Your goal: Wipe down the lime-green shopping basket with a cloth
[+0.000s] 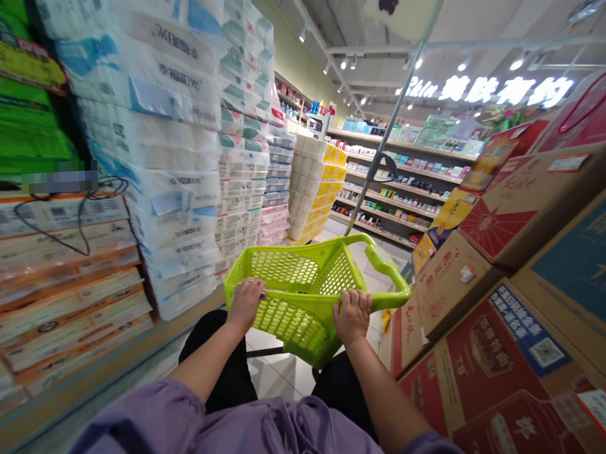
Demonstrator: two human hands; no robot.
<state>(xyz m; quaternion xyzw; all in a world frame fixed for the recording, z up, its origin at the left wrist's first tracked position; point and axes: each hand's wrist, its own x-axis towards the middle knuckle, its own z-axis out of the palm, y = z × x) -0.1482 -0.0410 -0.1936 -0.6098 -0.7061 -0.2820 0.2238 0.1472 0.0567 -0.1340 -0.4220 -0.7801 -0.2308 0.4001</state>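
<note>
A lime-green shopping cart (292, 326) with perforated plastic sides stands sideways in front of my body. Its basket shows nothing inside. My left hand (246, 303) has its fingers curled over the near rim toward the left end. Over the same rim, farther right, my right hand (352, 314) is wrapped close to the handle. The looped green handle (386, 270) sticks out to the right, untouched by either hand. From the handle end rises a grey pole (387, 138), tilted, with a pale flag (406, 8) bearing a dark bear at its top.
Tall stacks of wrapped tissue packs (177, 152) line the left, beside green packages (12, 100) and a loose black cable (82, 225). Cardboard cartons (463, 279) crowd the right. White floor tiles (275, 377) show under the cart; stocked shelves (397, 181) stand behind.
</note>
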